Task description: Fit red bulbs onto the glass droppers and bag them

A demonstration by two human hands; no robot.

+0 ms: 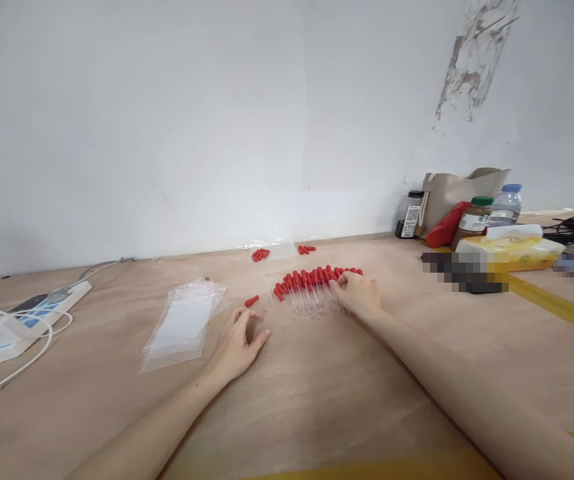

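Observation:
A row of droppers [311,290] with red rubber bulbs and thin clear tubes lies fanned out on the brown-covered table. At the row's right end, my right hand [359,292] is closed, its fingertips pinching at a dropper there and partly hiding it. My left hand [238,343] rests on the table left of the row, thumb apart from the curved fingers and nothing between them. Just beyond its fingers lies a single red bulb [251,301]. A stack of clear zip bags [184,323] with white panels lies left of that hand.
Near the wall, red bulbs [261,255] lie on a clear plastic bag [281,250], with more red bulbs [307,249] beside it. A power strip [41,317] with white cables is at left. Bottles, a beige bag [461,193] and a tissue pack [511,250] stand at right.

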